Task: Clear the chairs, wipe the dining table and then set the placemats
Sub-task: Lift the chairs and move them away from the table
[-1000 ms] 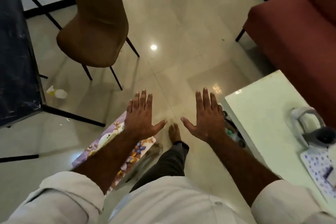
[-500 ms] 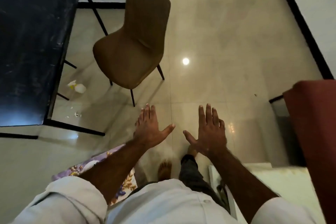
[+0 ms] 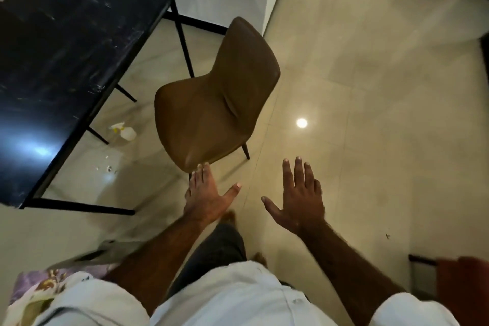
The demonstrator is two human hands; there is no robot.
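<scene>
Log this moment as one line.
left hand: open, empty | right hand: open, empty | brown chair: beside black table | spray bottle: on floor

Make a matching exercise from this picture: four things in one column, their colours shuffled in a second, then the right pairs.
Things:
1. table
2. chair
3. spray bottle
4. placemat

Colours:
A. brown
B. purple with flowers
C. black
D. white with a bit of yellow

Pairs: 1-C, 2-A, 3-D, 4-B
</scene>
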